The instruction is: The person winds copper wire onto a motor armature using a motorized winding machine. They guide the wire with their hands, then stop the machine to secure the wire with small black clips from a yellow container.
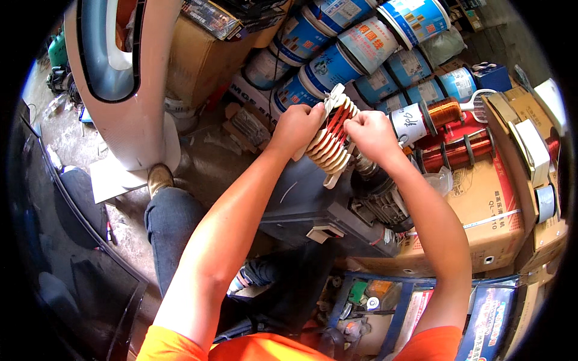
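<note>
A cream coil-winding former (328,153) made of several stacked ribs sits tilted on the shaft of a small winding machine (379,195). Reddish copper wire (341,119) shows between its upper ribs. My left hand (296,128) is closed around the former's upper left side, thumb near its top end. On the opposite side my right hand (374,135) is curled in a pinch against the wire and rib edges; whatever lies between its fingertips is hidden. The machine stands on a dark metal cabinet (301,192), under my right forearm.
Blue-and-white wire drums (334,66) are stacked behind. Spools of copper wire (444,112) lie on a cardboard box (481,198) at right. A tall pale appliance (144,78) stands left, a black curved panel (66,259) nearer. A blue-framed shelf (391,316) holds small parts below.
</note>
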`<state>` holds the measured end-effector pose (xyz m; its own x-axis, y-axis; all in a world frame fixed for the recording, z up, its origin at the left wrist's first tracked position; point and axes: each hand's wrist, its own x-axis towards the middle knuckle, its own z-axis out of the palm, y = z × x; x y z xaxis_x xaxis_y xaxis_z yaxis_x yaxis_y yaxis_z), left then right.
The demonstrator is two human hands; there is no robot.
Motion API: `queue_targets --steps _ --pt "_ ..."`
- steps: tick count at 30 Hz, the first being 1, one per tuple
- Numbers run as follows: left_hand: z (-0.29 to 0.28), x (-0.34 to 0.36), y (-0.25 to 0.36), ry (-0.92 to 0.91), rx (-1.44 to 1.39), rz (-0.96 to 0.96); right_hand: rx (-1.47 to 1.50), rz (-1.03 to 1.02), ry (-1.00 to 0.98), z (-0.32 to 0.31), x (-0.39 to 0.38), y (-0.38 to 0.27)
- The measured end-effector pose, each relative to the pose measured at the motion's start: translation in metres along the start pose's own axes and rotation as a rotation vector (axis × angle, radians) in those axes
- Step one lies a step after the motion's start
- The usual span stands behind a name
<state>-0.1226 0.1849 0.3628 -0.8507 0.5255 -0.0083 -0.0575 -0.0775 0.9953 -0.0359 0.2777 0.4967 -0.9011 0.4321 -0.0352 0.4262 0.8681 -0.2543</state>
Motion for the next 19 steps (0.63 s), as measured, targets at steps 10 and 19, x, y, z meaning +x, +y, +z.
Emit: queue_targets --steps 10,19 --pt "-0.003 -0.001 0.002 0.000 0.031 -0.001 -0.872 -1.081 0.133 -0.034 -0.006 -0.006" --pt "0.001 0.002 -0.004 0.034 0.012 0.013 -0.440 -0.057 -0.022 -0.003 0.002 -0.010"
